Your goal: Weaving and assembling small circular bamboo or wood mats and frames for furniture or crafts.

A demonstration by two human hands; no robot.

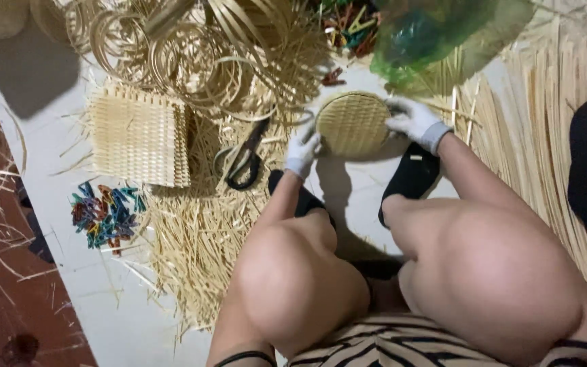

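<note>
Woven bamboo forms a round tray (pixel 352 124) that stands on the white floor (pixel 49 170) between both white-gloved hands: the left hand (pixel 302 151) is closed on its lower left rim, the right hand (pixel 412 119) closed on its upper right rim. Black-handled scissors (pixel 242 163) lie just left, beside a square woven mat (pixel 140 136), coiled strips (pixel 191 47) and coloured clips (pixel 105 214).

White knit gloves cover both hands (pixel 302 151), with black slippers and striped clothing.
</note>
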